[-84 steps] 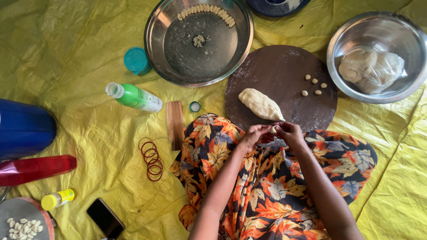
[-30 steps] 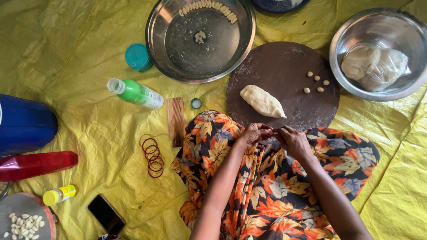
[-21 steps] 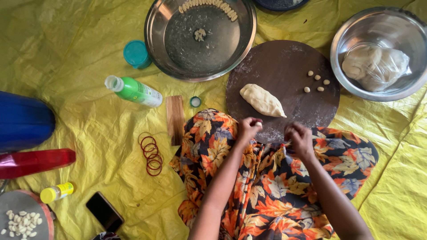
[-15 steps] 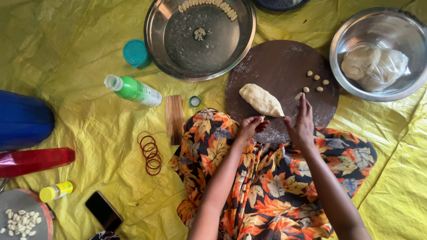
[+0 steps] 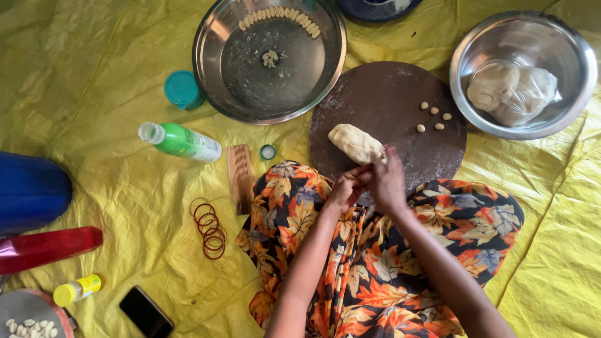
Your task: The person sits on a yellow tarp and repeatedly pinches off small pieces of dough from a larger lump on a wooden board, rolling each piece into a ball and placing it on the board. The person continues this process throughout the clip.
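Both hands now meet again at the board's near edge. Head view: right hand pinching the dough log on the round board; left hand curled alongside, contents unclear. Step: portioning; next needs a clean pinch-off.

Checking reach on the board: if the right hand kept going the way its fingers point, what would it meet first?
The right hand points up at the dough lump; its fingertips seem already on the lump's near end, though depth is unclear.

Whatever the hands pinch together is hidden.
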